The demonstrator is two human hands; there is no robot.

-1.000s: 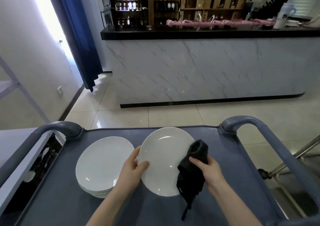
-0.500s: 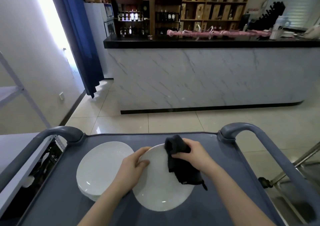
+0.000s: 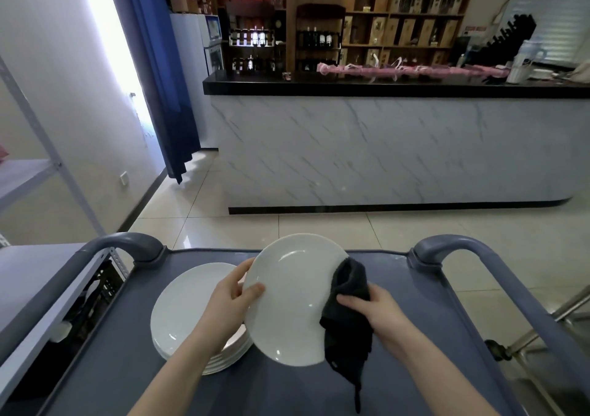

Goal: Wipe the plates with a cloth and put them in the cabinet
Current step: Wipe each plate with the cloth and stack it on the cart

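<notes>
A white plate (image 3: 290, 300) is held tilted above the grey cart top (image 3: 287, 387). My left hand (image 3: 230, 304) grips its left rim, thumb on the face. My right hand (image 3: 376, 313) holds a black cloth (image 3: 348, 316) against the plate's right edge, and a tail of the cloth hangs down below the rim. A stack of white plates (image 3: 191, 313) lies on the cart to the left, partly under my left forearm.
The cart has raised grey handles at left (image 3: 127, 246) and right (image 3: 459, 249). A metal shelf (image 3: 28, 275) with a black crate stands at the left. Tiled floor leads to a marble-fronted bar counter (image 3: 383, 153). A metal frame (image 3: 542, 329) is at the right.
The plate has tipped up toward me and the cloth has swept from its top middle to its right edge. The camera has tilted upward.
</notes>
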